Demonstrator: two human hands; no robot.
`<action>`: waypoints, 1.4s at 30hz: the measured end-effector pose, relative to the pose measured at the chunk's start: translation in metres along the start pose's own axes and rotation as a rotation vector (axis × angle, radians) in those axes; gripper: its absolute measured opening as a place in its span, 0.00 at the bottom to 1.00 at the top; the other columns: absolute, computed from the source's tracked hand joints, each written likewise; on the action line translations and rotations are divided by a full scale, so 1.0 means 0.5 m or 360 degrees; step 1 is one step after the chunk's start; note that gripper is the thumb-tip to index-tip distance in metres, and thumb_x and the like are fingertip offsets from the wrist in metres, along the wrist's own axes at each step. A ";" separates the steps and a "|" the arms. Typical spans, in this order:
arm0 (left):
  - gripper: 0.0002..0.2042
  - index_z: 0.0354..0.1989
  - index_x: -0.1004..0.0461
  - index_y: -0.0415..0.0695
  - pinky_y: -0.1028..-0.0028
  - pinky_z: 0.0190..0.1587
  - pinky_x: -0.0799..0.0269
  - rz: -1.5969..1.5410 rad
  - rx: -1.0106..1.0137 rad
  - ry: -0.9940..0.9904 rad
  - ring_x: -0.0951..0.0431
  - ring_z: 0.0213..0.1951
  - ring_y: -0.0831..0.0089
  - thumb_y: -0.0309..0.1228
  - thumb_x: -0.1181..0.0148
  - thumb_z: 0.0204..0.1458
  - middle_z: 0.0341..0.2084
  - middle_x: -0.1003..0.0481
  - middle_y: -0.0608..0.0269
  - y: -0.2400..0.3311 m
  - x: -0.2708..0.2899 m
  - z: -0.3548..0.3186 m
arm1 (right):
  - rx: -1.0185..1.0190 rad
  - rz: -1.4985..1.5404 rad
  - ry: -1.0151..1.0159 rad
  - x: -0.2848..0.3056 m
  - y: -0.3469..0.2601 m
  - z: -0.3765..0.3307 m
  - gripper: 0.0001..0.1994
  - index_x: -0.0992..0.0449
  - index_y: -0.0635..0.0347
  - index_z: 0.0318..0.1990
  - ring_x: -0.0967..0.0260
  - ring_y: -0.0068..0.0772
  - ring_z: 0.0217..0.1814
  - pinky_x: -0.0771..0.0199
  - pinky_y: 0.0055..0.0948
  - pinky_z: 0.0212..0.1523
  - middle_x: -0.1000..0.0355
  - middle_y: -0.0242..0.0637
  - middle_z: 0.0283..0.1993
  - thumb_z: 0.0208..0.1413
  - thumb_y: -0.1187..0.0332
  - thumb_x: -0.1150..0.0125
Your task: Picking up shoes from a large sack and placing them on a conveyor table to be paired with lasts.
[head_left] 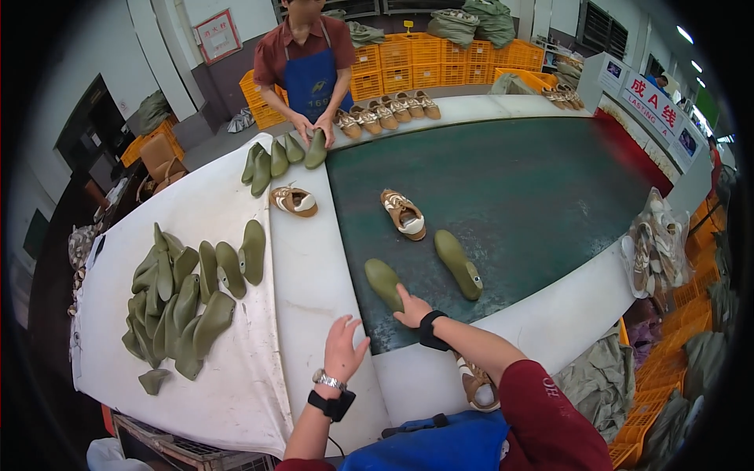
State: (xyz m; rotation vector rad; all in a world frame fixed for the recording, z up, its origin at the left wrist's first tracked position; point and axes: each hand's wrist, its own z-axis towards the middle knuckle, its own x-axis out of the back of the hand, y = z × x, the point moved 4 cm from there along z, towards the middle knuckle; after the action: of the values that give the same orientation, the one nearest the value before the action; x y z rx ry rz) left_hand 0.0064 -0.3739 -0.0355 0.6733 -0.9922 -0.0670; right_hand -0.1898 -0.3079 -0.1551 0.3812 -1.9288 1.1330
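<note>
My right hand (pixel 412 306) grips the near end of a green shoe last (pixel 382 282) lying on the dark green belt (pixel 503 184); the fingers are partly hidden behind it. A second green shoe last (pixel 458 264) lies just to its right. Beyond them, a brown and white sneaker (pixel 404 213) rests on the belt. My left hand (pixel 343 349) hovers over the white table edge with its fingers spread, holding nothing. Another sneaker (pixel 476 385) sits on the white border close to my body, partly covered by my right arm.
A heap of green shoe lasts (pixel 169 302) covers part of the white table at left. Opposite, a co-worker (pixel 305 67) handles a shoe last beside several others and a sneaker (pixel 294 201). Sneakers (pixel 385 114) line the far border; bagged shoes (pixel 658 247) stand at right.
</note>
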 end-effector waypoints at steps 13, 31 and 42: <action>0.16 0.40 0.31 0.38 0.64 0.44 0.33 -0.0257 -0.0144 -0.0538 0.29 0.40 0.54 0.31 0.41 0.42 0.35 0.28 0.49 0.108 -0.116 -0.071 | 0.0240 -0.0031 -0.0145 0.058 -0.002 0.030 0.34 0.44 0.65 0.57 0.37 0.52 0.51 0.37 0.37 0.52 0.35 0.56 0.49 0.43 0.58 0.44; 0.44 0.55 0.50 0.35 0.62 0.34 0.29 0.0317 -0.0295 -0.0908 0.28 0.34 0.51 0.52 0.37 0.35 0.37 0.35 0.43 0.294 -0.327 -0.156 | -0.0120 -0.0086 0.0445 0.059 0.156 -0.555 0.30 0.42 0.53 0.56 0.32 0.48 0.33 0.31 0.40 0.33 0.31 0.48 0.32 0.42 0.64 0.43; 0.13 0.38 0.32 0.38 0.62 0.32 0.30 0.0000 -0.0604 -0.0486 0.28 0.29 0.53 0.30 0.46 0.43 0.26 0.29 0.48 0.309 -0.178 -0.123 | 0.0086 -0.0096 0.1050 0.147 0.046 -0.600 0.16 0.36 0.51 0.44 0.32 0.43 0.21 0.33 0.40 0.21 0.31 0.40 0.19 0.44 0.73 0.51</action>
State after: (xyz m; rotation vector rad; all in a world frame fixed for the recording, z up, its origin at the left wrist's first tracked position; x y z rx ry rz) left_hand -0.0325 -0.1895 -0.0393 0.3177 -1.2315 -0.3580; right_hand -0.0939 -0.0368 -0.0402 0.0709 -1.3015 1.0985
